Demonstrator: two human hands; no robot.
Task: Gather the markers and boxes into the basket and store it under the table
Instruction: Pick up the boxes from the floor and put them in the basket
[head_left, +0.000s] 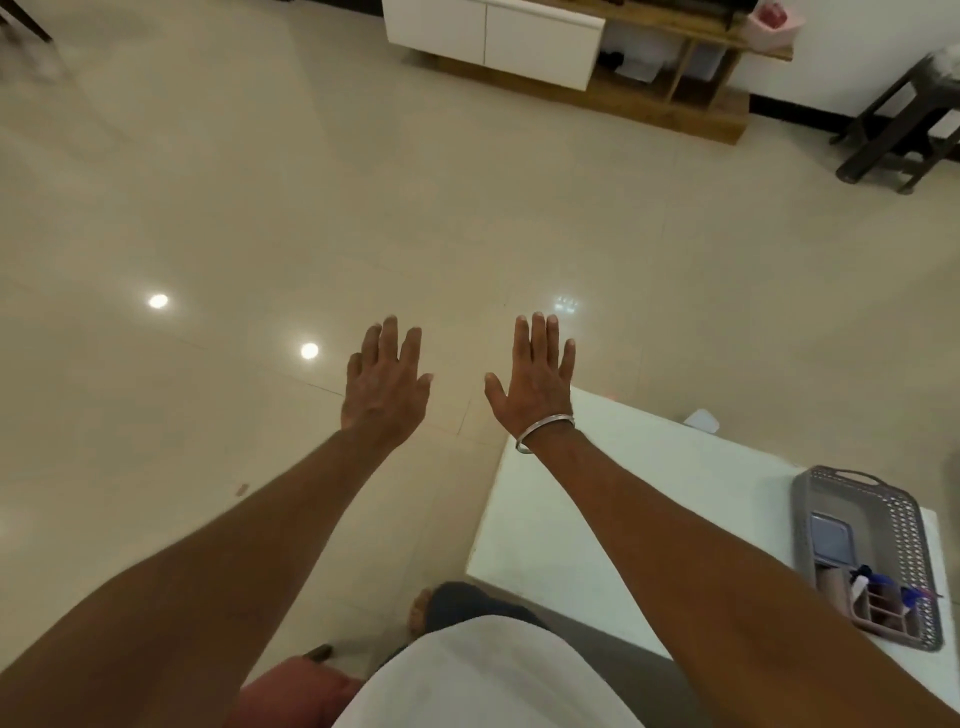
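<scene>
Both hands were stretched forward, palms down, fingers spread flat and holding nothing: left hand (384, 382) over the bare floor (260, 208), right hand (532, 379) just past the far left corner of the table (571, 499). A metal bangle (543, 428) sat on the right wrist.

Grey perforated basket (906, 525) sat on the white table near its right edge, well apart from both hands, partly hidden behind the right forearm. Inside it: a flat grey box (831, 538) toward the far end, and at the near end a pinkish divided box (878, 610) with blue markers (878, 579) lying on it. Exact marker count could not be told.

A small white thing (702, 419) showed just beyond the table's far edge; too blurred to tell what.

Farther out: a white and wood cabinet (545, 41) against the far wall, a dark stool (904, 130) at upper right. Person's white shirt (493, 675) filled the bottom centre, a bare foot (421, 610) on the floor beside the table's near left corner.
</scene>
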